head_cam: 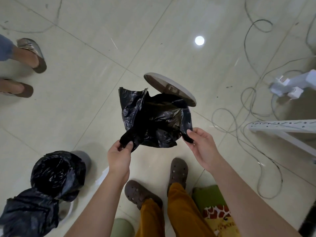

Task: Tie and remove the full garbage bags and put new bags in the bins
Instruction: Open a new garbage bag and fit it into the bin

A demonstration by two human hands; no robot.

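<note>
Head view, looking straight down: both bare hands hold a black garbage bag (pixel 153 117) at centre frame. Left hand (pixel 119 156) pinches one handle-like corner of the bag between thumb and curled fingers; right hand (pixel 201 147) pinches the other corner the same way. Between the two grips the bag's near edge runs roughly left to right across the frame, and the crumpled body spreads away from the hands toward the upper part of the frame, its far left corner sticking up. It hangs over a white bin (pixel 190 111), most of which it hides; the bin's round lid (pixel 171 88) stands tilted open just beyond the bag.

Lower left of the frame, a second bin lined with a black bag (pixel 56 173) sits beside another black bag (pixel 29 212) lying on the tiled floor (pixel 85 74). Brown clogs (pixel 142 194) show at the bottom, grey cables (pixel 256 100) at the right.
</note>
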